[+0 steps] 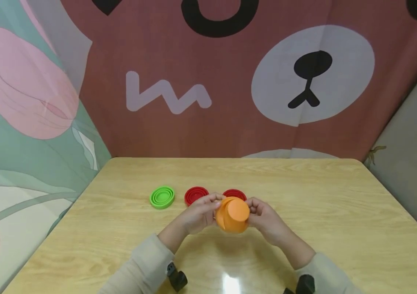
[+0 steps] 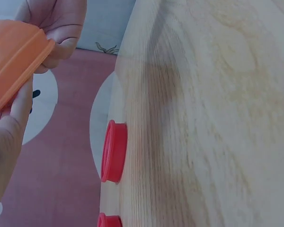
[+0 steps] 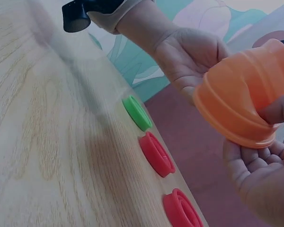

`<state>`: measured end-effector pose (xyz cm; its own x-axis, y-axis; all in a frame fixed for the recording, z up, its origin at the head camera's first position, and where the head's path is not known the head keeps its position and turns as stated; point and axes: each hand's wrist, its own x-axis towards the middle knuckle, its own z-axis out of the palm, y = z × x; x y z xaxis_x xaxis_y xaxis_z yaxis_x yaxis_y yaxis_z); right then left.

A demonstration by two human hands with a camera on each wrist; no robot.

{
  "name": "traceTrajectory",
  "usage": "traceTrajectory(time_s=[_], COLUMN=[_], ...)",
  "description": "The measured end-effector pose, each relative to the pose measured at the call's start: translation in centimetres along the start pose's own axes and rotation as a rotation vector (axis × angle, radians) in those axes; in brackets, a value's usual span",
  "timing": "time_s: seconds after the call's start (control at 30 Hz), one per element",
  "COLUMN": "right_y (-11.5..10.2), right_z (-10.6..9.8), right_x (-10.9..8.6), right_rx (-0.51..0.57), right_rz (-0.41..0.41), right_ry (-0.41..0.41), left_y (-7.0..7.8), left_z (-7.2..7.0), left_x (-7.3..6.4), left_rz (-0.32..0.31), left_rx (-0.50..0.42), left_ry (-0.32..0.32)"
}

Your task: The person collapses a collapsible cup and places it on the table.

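Note:
An orange collapsible cup (image 1: 233,214) is held above the table between both hands, its small round base turned toward the head camera. Part of its stepped wall is folded inward, as the right wrist view shows. My left hand (image 1: 201,213) grips the cup's left side, thumb at the wall and fingers partly hidden behind it. On the opposite side, my right hand (image 1: 268,220) pinches the cup near its wide rim (image 3: 234,135), with the thumb pressed against the wall and the fingers under the rim.
Behind the hands, a flattened green collapsible cup (image 1: 162,197) and two flattened red ones, one left (image 1: 195,195) and one right (image 1: 235,193), lie in a row on the wooden table (image 1: 101,245). A patterned curtain (image 1: 230,134) hangs at the table's far edge.

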<state>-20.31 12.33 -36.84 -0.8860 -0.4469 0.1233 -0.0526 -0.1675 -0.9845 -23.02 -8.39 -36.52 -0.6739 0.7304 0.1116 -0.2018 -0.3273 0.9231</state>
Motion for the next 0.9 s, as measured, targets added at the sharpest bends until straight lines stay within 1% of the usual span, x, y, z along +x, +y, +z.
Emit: traceTrajectory(time_s=[0.1, 0.17, 0.23, 0.37, 0.43, 0.47, 0.57, 0.67, 0.7, 0.73, 0.83, 0.9], right_y=[0.2, 0.4, 0.7, 1.1, 1.3, 1.4, 1.8, 2.4, 3.4, 3.9, 4.1, 4.1], right_z=[0.0, 0.0, -0.1, -0.2, -0.3, -0.2, -0.2, -0.3, -0.8, -1.0, -1.0, -0.8], right_x=[-0.1, -0.1, -0.2, -0.1, 0.0, 0.1, 0.2, 0.3, 0.6, 0.7, 0.8, 0.9], right_rx=[-0.004, 0.039, 0.120, 0.333, 0.401, 0.413, 0.390, 0.316, 0.297, 0.276, 0.224, 0.208], right_rz=[0.027, 0.014, -0.006, -0.044, -0.055, -0.062, -0.102, -0.132, -0.163, -0.184, -0.201, -0.222], right_ry=[-0.017, -0.031, -0.055, -0.140, -0.184, -0.204, -0.246, -0.239, -0.241, -0.239, -0.192, -0.166], left_y=[0.0, 0.0, 0.2, 0.6, 0.7, 0.7, 0.7, 0.6, 0.6, 0.6, 0.7, 0.7], left_z=[0.1, 0.1, 0.2, 0.1, 0.0, 0.0, -0.1, -0.1, -0.2, -0.2, -0.1, 0.0], left_x=[0.1, 0.2, 0.3, 0.6, 0.7, 0.7, 0.7, 0.6, 0.5, 0.5, 0.6, 0.7], left_rz=[-0.035, -0.036, -0.012, 0.047, 0.070, 0.077, 0.095, 0.111, 0.116, 0.123, 0.139, 0.151], left_rx=[-0.022, -0.025, -0.028, -0.044, -0.062, -0.068, -0.087, -0.087, -0.083, -0.080, -0.081, -0.102], left_ry=[-0.022, -0.012, 0.016, 0.074, 0.099, 0.111, 0.145, 0.179, 0.195, 0.209, 0.253, 0.274])
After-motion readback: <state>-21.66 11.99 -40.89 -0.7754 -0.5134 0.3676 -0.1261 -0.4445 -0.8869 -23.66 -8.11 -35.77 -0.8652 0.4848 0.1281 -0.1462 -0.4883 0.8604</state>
